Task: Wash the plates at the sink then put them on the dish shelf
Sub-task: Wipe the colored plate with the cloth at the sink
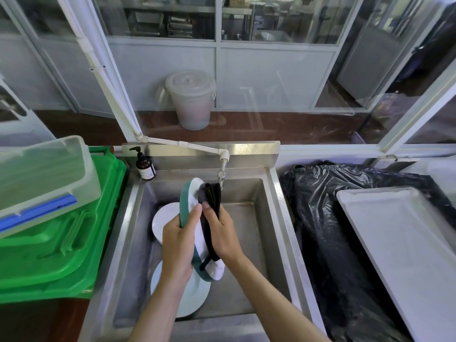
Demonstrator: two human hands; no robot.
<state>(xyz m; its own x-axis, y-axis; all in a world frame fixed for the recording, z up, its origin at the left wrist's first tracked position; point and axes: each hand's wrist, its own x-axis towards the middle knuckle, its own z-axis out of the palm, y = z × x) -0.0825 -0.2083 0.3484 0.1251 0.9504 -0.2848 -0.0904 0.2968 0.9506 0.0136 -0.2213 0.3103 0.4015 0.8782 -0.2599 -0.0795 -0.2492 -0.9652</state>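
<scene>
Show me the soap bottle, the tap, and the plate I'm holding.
soap bottle (145, 166), head view, on its brown body.
tap (223, 169), head view, on the spout.
green-rimmed plate (195, 191), head view, on its white face near the top.

Soft, even daylight reaches me through the glass panes; faint reflections streak them, straight lines bow at the edges, shadows weak.

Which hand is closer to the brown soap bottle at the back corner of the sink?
Left. The left hand grips the green-rimmed plate nearer the soap bottle; the right hand is beyond the plate.
</scene>
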